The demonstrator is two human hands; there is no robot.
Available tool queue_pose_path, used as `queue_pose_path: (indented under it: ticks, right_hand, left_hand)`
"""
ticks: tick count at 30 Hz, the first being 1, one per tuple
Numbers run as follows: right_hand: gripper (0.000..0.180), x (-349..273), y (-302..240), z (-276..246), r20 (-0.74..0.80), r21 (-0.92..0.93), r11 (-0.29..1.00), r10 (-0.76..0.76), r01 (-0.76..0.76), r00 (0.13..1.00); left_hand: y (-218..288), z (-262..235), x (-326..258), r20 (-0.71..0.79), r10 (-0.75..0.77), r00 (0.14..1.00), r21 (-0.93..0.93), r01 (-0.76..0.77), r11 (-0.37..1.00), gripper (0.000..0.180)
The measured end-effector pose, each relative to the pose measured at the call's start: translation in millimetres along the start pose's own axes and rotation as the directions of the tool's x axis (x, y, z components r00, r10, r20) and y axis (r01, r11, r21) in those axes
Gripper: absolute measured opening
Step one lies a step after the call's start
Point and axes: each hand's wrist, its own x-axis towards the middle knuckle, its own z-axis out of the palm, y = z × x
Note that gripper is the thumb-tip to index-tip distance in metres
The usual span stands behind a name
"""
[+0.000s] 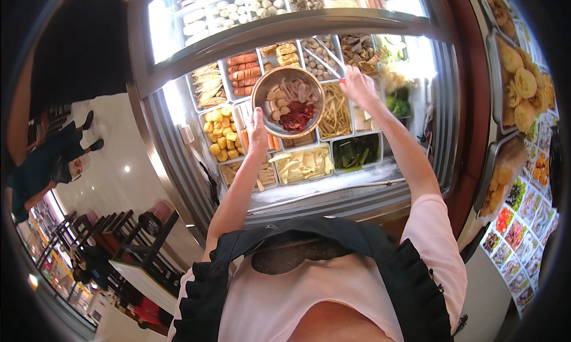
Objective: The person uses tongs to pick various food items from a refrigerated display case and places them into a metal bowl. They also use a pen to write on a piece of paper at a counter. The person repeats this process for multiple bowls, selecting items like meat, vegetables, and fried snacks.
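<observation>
My left hand (257, 132) grips the left side of a round metal bowl (266, 85) held above the food trays. Inside the bowl lie dark red meat slices (297, 116), pale pinkish meat strips (300, 90) and light brown rounded pieces (276, 102). My right hand (358, 85) is closed on a pair of metal tongs (335, 55), whose arms stand apart and point away from me. The tongs reach over a tray of greyish balls (313, 63); whether their tips touch any food, I cannot make out.
A lit display case holds sausages (244, 73), yellow puffs (220, 134), pale sliced pieces (303, 163) and dark green leaves (357, 153). A metal frame bar (285, 33) crosses beyond the bowl. Trays of fried food (523, 86) stand right; a person (53, 157) is at left.
</observation>
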Motion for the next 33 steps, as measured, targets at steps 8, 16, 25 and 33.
queue_pose_path:
  ticks: [8, 16, 25, 33]
  right_hand:
    - [0.019, 19.5, -10.0, 36.5, -0.33, 0.246, 0.964, -0.018, 0.104, 0.944]
    - [0.025, 8.0, 1.4, 44.2, -0.176, 0.372, 0.926, 0.003, 0.064, 0.984]
    - [0.021, 6.9, 16.3, 19.7, 0.203, 0.811, 0.559, 0.011, -0.174, 0.979]
    - [0.027, 0.1, 30.2, 5.2, 0.385, 0.747, -0.46, -0.289, -0.48, 0.876]
  left_hand:
    - [16.0, 1.5, -7.2, -0.021, -0.108, 0.994, -0.045, 0.107, 0.993, 0.049]
    - [40.6, 13.9, -21.2, -0.038, -0.055, 0.998, 0.103, 0.058, 0.993, 0.047]
    - [20.8, 8.5, -6.9, 0.032, -0.106, 0.994, -0.011, 0.107, 0.994, 0.05]
    - [40.8, 23.9, -17.9, 0.006, -0.13, 0.992, 0.124, 0.128, 0.984, 0.062]
